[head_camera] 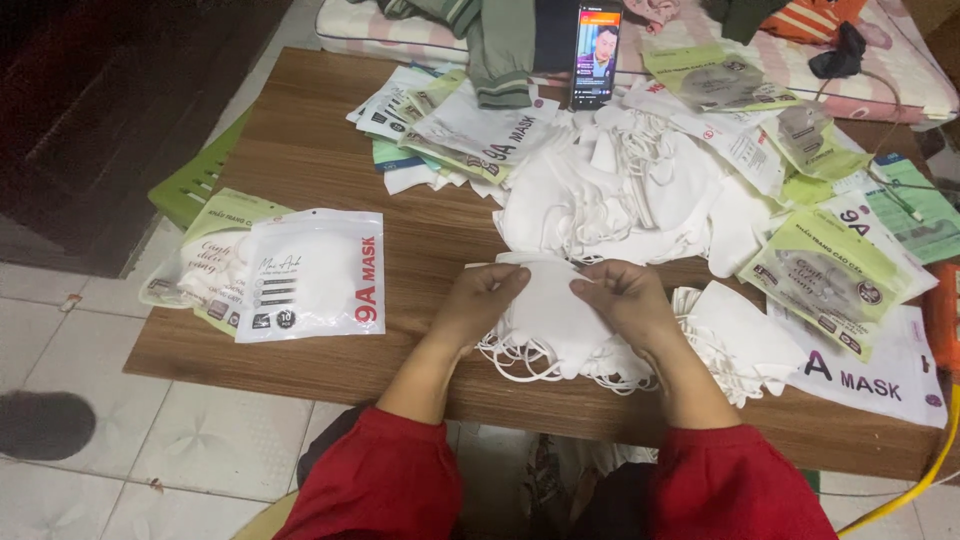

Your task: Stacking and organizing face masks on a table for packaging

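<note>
Both of my hands grip a small stack of white face masks (553, 310) at the near edge of a low wooden table (440, 235). My left hand (483, 300) pinches the stack's left side, my right hand (622, 297) its right side. Ear loops hang out below the stack over the table edge. Behind it lies a big loose heap of white masks (630, 195). More white masks (735, 335) lie just right of my right hand.
Filled white and green mask pouches (315, 275) lie at the table's left. Empty pouches (845, 275) are spread at the right and back (470, 125). A phone (596, 55) stands upright at the back, its screen lit. A yellow cable (935, 465) runs at the lower right.
</note>
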